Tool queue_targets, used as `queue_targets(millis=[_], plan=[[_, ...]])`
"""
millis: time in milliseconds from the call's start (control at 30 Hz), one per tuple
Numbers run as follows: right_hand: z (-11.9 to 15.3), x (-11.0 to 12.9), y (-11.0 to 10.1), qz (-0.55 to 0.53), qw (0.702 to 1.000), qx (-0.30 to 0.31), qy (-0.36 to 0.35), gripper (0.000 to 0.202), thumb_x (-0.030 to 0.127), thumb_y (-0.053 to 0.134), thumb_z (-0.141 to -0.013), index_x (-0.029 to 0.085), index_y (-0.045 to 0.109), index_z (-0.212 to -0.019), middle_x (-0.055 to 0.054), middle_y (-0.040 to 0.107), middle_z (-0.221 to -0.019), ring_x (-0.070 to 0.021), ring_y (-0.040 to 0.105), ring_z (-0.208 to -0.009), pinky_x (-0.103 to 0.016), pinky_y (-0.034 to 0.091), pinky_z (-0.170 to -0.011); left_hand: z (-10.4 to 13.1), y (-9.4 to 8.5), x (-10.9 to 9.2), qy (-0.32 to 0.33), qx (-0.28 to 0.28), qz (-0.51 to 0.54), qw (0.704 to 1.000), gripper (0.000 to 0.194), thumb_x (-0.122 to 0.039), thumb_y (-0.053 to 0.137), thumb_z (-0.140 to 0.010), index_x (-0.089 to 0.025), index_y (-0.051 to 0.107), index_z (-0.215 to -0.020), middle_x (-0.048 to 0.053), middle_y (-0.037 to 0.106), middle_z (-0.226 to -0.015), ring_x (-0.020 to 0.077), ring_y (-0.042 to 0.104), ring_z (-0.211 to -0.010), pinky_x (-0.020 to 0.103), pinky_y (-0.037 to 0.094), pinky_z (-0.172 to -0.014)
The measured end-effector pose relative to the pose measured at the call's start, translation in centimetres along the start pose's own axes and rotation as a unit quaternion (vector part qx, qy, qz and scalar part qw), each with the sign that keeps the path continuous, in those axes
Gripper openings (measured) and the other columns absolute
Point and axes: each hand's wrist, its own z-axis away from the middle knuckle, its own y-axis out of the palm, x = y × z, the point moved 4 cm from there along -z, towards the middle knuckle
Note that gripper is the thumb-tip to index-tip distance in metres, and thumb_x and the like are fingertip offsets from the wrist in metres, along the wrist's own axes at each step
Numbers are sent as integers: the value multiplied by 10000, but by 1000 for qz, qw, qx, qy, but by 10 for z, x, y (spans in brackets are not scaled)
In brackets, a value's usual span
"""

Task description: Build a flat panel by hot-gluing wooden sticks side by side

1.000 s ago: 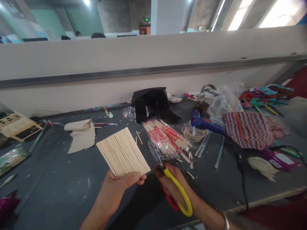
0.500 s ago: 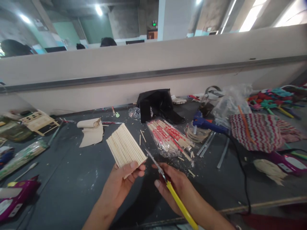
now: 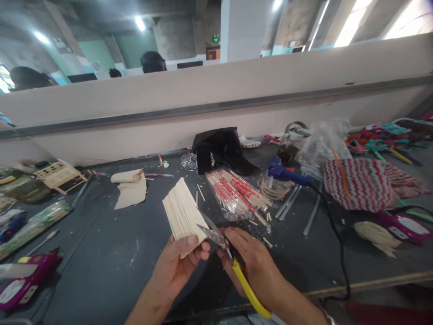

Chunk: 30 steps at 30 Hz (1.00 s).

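Observation:
My left hand (image 3: 184, 257) grips a flat panel of pale wooden sticks (image 3: 184, 210) laid side by side, thumb on top and fingers beneath. The panel's upper edge is stepped. In my right hand (image 3: 250, 257) is a pair of scissors (image 3: 249, 291) with a yellow handle; the rest of the handle is hidden by the hand. Its blades are spread at the panel's right edge, one lying over the sticks. Whether the blades touch the wood I cannot tell. Just beyond lies a clear plastic packet of red-marked sticks (image 3: 233, 192).
A blue glue gun (image 3: 291, 174) with a black cord lies to the right, near clear glue sticks (image 3: 313, 214) and a striped knitted piece (image 3: 358, 185). Behind stands a black bag (image 3: 218, 151). Left are a cloth roll (image 3: 130, 185) and a purple device (image 3: 30, 280).
The scissors have opened, and their blades have moved left onto the panel's edge. The panel has shifted right and turned slightly in my left hand.

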Motion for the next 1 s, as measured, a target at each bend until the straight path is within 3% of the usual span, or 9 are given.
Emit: queue_targets(millis=[433,567,700,867,1000], plan=[[6,-14,3,32,999,9,24,310,111,507,-779,185,547,-1077,-49,615,-827,-173,576,-709,-262,424,-637,-5,-2,2,5,-11,-9,1000,211,-137,796,-604,-98,704,-790,29,698,-656,119,647,-572,177,560,-525],[2,-18,1,32,998,-36,49,223,135,496,-804,195,556,-1010,-15,602,-760,-136,558,-625,-233,396,-595,-9,-6,-2,23,-13,-14,1000,195,-149,796,-604,-82,709,-765,52,704,-686,119,646,-577,176,559,-528],[-2,-32,-5,120,984,-66,112,162,209,488,-830,198,564,-973,10,560,-654,-138,515,-535,-242,348,-523,-15,-12,-6,49,-23,-20,998,207,-147,792,-603,-74,713,-780,66,707,-719,123,646,-593,177,558,-526],[-6,-53,-3,170,972,35,161,371,238,526,-808,191,548,-1175,-74,664,-912,-214,631,-784,-291,448,-698,-26,-20,-8,66,-29,-28,997,212,-139,770,-633,-95,703,-830,62,710,-748,130,648,-612,198,560,-543],[-9,-61,4,174,965,119,154,494,207,544,-769,190,537,-1263,-110,647,-1088,-242,611,-977,-323,450,-858,-39,-22,-10,72,-16,-59,996,283,-130,744,-670,-122,684,-946,59,713,-798,136,654,-635,222,563,-570]])
